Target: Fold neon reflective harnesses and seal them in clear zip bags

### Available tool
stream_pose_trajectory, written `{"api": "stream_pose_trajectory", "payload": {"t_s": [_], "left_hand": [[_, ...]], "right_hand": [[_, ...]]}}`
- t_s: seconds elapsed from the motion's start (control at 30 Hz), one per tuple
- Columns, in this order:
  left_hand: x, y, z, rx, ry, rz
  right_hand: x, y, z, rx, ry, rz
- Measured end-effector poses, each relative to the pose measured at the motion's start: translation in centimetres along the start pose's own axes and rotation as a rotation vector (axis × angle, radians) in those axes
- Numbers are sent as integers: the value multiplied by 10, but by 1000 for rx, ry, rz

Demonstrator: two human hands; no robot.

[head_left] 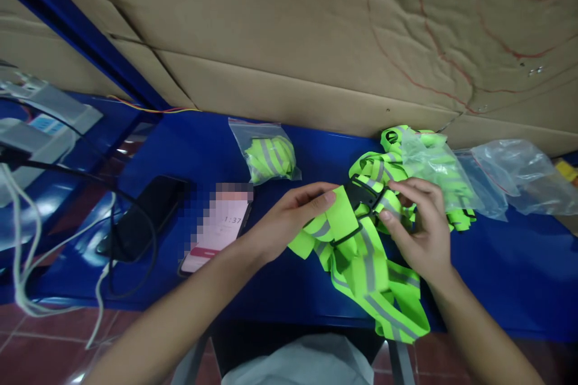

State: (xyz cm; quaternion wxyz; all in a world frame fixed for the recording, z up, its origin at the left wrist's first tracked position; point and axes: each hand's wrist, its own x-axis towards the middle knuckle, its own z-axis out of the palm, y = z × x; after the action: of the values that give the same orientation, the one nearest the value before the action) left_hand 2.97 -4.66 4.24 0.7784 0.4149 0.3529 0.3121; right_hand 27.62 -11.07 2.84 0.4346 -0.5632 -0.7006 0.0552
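Note:
Between my hands is a neon yellow-green reflective strap with grey stripes and a black plastic buckle. My left hand pinches the webbing just left of the buckle. On the other side, my right hand grips the strap close to the buckle's right end, thumb and fingers closed on it. Loops of the strap hang down over the front edge of the blue table. Right behind lies a pile of similar straps, partly covered by a clear plastic bag.
A bagged, rolled strap lies at the back middle. Left of my arm are a phone with a lit screen, a dark phone-like device, cables and a power strip. Clear bags lie right. Cardboard walls the back.

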Motion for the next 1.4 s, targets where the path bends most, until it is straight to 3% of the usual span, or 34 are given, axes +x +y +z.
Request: {"api": "stream_pose_trajectory", "payload": {"t_s": [0.07, 0.17, 0.3, 0.37, 0.5, 0.57, 0.67, 0.73, 0.83, 0.9, 0.93, 1.1, 1.17, 1.4], "left_hand": [[1, -2, -1, 58, 12, 31], [1, -4, -3, 311, -37, 164], [-1, -7, -5, 508, -94, 254], [-2, -7, -4, 540, -46, 297], [-4, -6, 1, 487, 213, 413], [-6, -4, 2, 471, 301, 532], [-12, -3, -2, 562, 338, 789], [-14, -4, -6, 671, 256, 983], [-16, -7, -8, 885, -73, 1139], [-16, -9, -6, 987, -222, 1137], [-16, -10, -4, 1026, -218, 1135], [-13, -13, 3, 1230, 161, 1233], [-10, -16, 6, 1309, 200, 1227], [-3, -30, 7, 1432, 123, 1066]], "right_hand": [[0, 2, -1, 36, -17, -27], [-2, 2, -3, 159, -162, -50], [-6, -4, -2, 245, -263, 82], [-5, -7, -1, 260, -252, 184], [-3, -8, 0, 311, -144, 326], [-3, -4, 0, 332, -66, 382], [-6, 7, 2, 334, 66, 411], [-8, 14, 3, 304, 136, 389], [-9, 16, 4, 230, 202, 337], [-9, 10, 5, 183, 211, 296], [-10, 6, 5, 168, 203, 266], [-17, -14, 11, 229, 56, -1], [-22, -17, 15, 269, -11, -53], [-35, -13, 23, 247, -94, 87]]}}
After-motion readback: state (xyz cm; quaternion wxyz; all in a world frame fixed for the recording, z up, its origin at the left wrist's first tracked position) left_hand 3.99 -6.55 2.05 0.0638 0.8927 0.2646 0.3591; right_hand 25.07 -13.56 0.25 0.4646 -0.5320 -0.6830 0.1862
